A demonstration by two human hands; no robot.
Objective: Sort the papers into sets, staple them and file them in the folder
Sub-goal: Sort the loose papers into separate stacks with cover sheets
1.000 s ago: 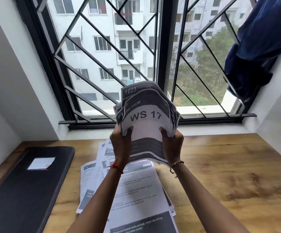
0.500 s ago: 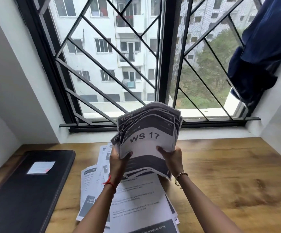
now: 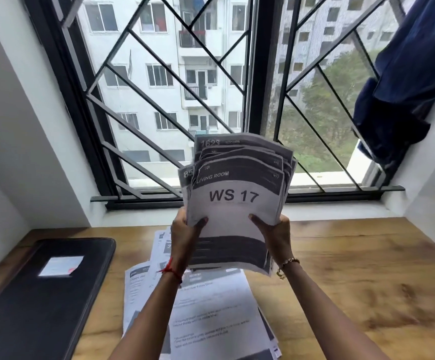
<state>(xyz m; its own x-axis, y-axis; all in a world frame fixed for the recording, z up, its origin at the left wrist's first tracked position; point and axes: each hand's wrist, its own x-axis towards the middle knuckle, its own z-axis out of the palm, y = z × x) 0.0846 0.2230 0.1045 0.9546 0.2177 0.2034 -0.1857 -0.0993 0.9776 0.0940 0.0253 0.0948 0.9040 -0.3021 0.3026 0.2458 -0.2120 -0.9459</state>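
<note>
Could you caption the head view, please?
Left hand and right hand hold a grey-and-white printed paper stack above a wooden desk.

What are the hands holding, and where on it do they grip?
One uneven stack of papers, front sheet WS 17, held above the table. The left hand grips its lower left edge, the right hand its lower right edge, thumbs on front.
</note>
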